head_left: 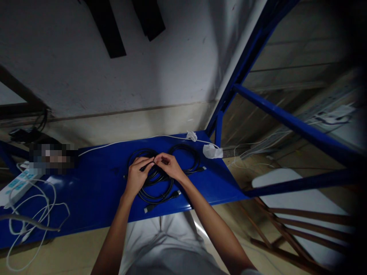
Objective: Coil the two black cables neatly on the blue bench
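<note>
My left hand (138, 173) and my right hand (169, 166) meet over the blue table, their fingertips nearly touching. Both pinch a thin black part of a coiled black cable (153, 196); the exact piece between the fingertips is too small to make out. The coils lie beneath and in front of my hands, with flat metal-tipped plugs (175, 194) pointing toward me. To the right of my right hand rests another black cable coil (197, 156), whose plug (202, 169) sticks out to the right. Part of the coils is hidden by my fingers.
On the left lie a white power strip (21, 183) and tangled white cords (47, 206). A white wire runs along the table's (94, 191) back edge past white crumpled pieces (212, 151). Blue frame bars (286, 114) and a wooden chair (304, 202) stand at right.
</note>
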Demonstrator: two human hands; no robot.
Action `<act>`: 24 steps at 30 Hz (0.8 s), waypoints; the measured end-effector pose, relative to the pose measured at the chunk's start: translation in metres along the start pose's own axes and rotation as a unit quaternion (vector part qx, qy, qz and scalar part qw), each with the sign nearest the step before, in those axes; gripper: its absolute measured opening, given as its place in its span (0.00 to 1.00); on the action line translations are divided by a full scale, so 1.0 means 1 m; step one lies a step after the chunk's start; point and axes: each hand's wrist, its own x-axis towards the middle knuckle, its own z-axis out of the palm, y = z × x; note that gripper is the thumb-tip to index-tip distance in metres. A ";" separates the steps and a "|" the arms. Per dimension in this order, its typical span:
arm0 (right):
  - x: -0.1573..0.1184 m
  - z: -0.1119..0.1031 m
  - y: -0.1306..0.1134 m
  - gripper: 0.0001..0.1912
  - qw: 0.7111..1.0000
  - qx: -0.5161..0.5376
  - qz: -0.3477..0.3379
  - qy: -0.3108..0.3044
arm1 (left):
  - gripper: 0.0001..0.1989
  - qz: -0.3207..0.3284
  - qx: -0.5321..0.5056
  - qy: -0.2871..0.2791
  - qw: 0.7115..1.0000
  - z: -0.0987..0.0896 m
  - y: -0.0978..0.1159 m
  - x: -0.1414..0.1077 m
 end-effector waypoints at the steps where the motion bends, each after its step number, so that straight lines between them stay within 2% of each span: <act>1: 0.000 0.000 0.000 0.12 1.000 -0.002 0.002 0.003 | 0.11 -0.001 0.001 0.011 1.000 0.000 0.001 0.000; 6: 0.000 0.000 0.002 0.12 1.000 0.001 0.001 0.009 | 0.11 -0.013 -0.007 0.038 0.999 0.000 0.008 0.000; 11: 0.000 0.001 0.002 0.11 1.000 -0.004 0.003 0.009 | 0.11 -0.011 -0.020 0.035 0.999 0.000 0.011 -0.001; 18: -0.001 0.001 -0.001 0.09 1.000 0.001 0.000 0.006 | 0.08 -0.048 -0.048 0.025 0.997 0.000 0.005 -0.002; 24: -0.002 0.002 0.003 0.11 1.000 -0.009 0.004 0.011 | 0.06 -0.011 -0.033 0.028 0.999 0.003 0.007 0.004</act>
